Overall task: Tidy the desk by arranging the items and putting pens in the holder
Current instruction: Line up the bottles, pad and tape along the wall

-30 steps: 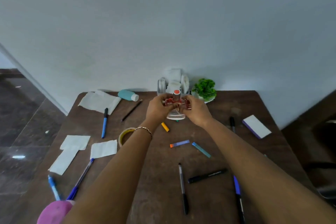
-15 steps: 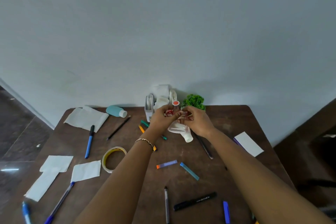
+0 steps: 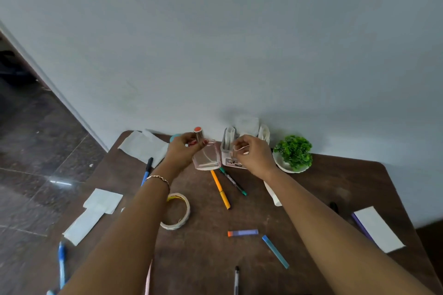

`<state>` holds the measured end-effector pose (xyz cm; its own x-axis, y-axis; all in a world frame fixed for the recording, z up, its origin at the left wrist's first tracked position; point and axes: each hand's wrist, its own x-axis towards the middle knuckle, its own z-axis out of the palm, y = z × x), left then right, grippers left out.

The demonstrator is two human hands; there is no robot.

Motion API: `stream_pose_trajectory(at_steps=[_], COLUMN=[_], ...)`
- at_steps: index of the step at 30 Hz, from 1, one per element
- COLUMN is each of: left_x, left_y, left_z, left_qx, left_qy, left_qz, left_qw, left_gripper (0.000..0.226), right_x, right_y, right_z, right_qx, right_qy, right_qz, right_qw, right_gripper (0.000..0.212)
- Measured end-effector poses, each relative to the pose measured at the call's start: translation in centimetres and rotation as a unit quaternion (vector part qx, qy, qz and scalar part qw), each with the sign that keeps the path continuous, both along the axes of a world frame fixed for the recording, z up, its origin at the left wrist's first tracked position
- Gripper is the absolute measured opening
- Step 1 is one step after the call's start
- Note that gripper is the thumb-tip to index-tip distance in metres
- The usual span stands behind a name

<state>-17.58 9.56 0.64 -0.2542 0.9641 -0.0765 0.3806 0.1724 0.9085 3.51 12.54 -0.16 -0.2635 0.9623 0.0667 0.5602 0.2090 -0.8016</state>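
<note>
Two hands are raised at the far edge of the desk [image 3: 335, 179], upper centre of frame. Left hand [image 3: 183, 152]: fingers and thumb clamped round the neck of a clear bottle [image 3: 207, 159], its orange-topped cap [image 3: 198, 131] toward the wall. Whether the bottle's base touches the desk cannot be told. Right hand [image 3: 255, 154]: fingers curled, thumb and forefinger tips together, just in front of the white holder [image 3: 229, 151]. Whether anything is pinched cannot be made out. The holder stands against the wall, between the bottle and a plant [image 3: 293, 151]. Pens lying loose on the desk: orange pen [image 3: 220, 189] and green-tipped pen [image 3: 232, 181] near each other just below the bottle; blue pen [image 3: 146, 172] left of the left wrist; second blue pen [image 3: 61, 263] at lower left; black pen [image 3: 236, 280] at the bottom edge. Tape roll [image 3: 178, 213] is beside the left forearm. Notepad [image 3: 378, 230] lies at right.
</note>
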Motion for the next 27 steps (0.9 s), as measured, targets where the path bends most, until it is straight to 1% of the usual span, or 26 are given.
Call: stream_pose_trajectory(at_steps=[3, 7, 9, 13, 17, 21, 27], left_x=[-1.4, -2.0, -1.8, -1.2, -0.9, -0.6, 0.4], left_y=[1.2, 3.4, 4.3, 5.7, 6.2, 6.4, 6.7], left_z=[-0.1, -0.9, -1.3, -2.2, -2.9, -3.7, -3.9], left_qx=[-0.001, -0.012, -0.023, -0.040, -0.057, -0.061, -0.035], left_qy=[0.003, -0.020, -0.029, -0.032, -0.019, -0.008, 0.106], left_qz=[0.041, 0.062, 0.062, 0.053, 0.051, 0.040, 0.041], left_qw=[0.999, 0.998, 0.997, 0.997, 0.997, 0.997, 0.993], left_gripper=[0.033, 0.033, 0.031, 0.034, 0.037, 0.036, 0.034], right_x=[0.6, 1.2, 1.4, 1.7, 2.1, 2.7, 2.9], right_y=[0.5, 1.0, 1.0, 1.2, 1.3, 1.2, 1.1], right_z=[-1.0, -2.4, -2.9, -4.0, -4.9, -5.4, -5.7], right_qx=[0.028, 0.080, 0.112, 0.178, 0.218, 0.238, 0.249], right_qy=[-0.019, -0.058, -0.072, -0.119, -0.163, -0.207, -0.253], right_qz=[-0.024, -0.047, -0.048, -0.036, -0.038, -0.043, -0.033], right_qw=[0.999, 0.994, 0.990, 0.976, 0.962, 0.948, 0.934], right_gripper=[0.017, 0.016, 0.017, 0.022, 0.026, 0.023, 0.010])
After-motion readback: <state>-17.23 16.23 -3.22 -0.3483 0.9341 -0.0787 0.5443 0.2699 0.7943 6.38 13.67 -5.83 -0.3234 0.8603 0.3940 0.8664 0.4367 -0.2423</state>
